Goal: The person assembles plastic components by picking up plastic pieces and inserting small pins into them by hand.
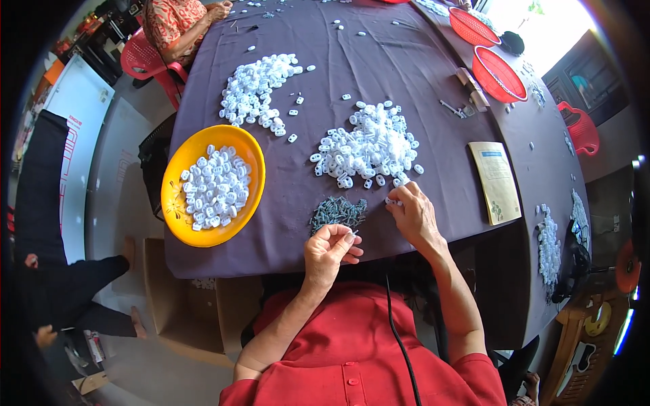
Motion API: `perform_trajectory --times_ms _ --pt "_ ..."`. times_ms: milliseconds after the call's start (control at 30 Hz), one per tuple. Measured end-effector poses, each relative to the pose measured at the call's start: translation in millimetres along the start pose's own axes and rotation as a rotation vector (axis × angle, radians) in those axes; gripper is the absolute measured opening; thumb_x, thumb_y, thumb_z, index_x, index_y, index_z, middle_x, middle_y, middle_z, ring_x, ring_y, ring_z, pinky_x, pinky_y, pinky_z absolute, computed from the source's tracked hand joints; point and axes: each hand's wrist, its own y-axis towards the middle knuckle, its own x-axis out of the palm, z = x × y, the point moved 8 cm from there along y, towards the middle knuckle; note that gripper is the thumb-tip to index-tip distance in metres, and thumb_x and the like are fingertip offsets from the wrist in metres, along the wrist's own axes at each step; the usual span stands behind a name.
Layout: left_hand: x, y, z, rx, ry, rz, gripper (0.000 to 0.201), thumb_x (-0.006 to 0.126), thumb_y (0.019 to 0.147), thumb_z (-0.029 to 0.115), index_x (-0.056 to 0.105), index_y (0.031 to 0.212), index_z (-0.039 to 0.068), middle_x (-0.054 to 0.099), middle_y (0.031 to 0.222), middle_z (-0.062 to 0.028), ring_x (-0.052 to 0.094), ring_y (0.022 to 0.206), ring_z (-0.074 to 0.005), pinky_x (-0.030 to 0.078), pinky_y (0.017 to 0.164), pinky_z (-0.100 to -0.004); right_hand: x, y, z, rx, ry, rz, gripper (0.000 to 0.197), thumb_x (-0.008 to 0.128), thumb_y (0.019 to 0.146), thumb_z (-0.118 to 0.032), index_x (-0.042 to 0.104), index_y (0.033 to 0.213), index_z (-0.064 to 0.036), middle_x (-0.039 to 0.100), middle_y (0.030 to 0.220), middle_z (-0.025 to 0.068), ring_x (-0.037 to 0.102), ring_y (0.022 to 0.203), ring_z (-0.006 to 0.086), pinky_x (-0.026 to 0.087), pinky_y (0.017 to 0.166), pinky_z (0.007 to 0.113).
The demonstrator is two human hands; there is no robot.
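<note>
left grip (330, 249) pinched on a screw (355, 233), right grip (414, 213) pinching a white piece (391, 201); we'd call this pairing, next likely needs lining both up.

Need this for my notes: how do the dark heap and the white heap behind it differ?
The dark heap is smaller than the white heap. The dark heap's pieces are thin and grey-green; the white heap's are chunkier, white and rounded. Both are loose piles on the tablecloth.
</note>
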Motion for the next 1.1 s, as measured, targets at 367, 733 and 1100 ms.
perform_trajectory --times_ms 367,733,1100 --pt "1.0 -1.3 -1.1 0.020 0.023 -0.006 0.009 0.057 0.085 0.008 0.054 0.089 0.001 0.063 0.078 -0.0114 0.062 0.059 -0.0146 0.052 0.050 -0.0240 4.4 -5.7 7.1 0.011 0.148 -0.072 0.020 0.064 0.068 -0.003 0.059 0.087 -0.0017 0.056 0.079 0.0128 0.058 0.071 0.0279 0.046 0.062 0.035" --pt "-1.1 -0.9 -3.4 0.017 0.006 -0.004 0.010 0.057 0.085 0.009 0.054 0.089 0.001 0.063 0.078 -0.0111 0.062 0.058 -0.0150 0.052 0.050 -0.0249 2.3 0.4 -22.0 -0.108 0.185 -0.059 0.020 0.059 0.072 0.001 0.060 0.092 -0.0029 0.055 0.082 0.0120 0.057 0.079 0.0301 0.046 0.066 0.036" --pt "-5.7 -0.4 -2.7 0.091 0.029 0.004 0.009 0.060 0.083 0.008 0.057 0.088 0.002 0.061 0.073 -0.0056 0.057 0.054 -0.0094 0.046 0.044 -0.0208 9.9 2.9 -23.2 -0.150 0.157 -0.153 0.009 0.060 0.072 -0.003 0.056 0.080 -0.0007 0.055 0.078 0.0138 0.055 0.072 0.0310 0.044 0.063 0.037"
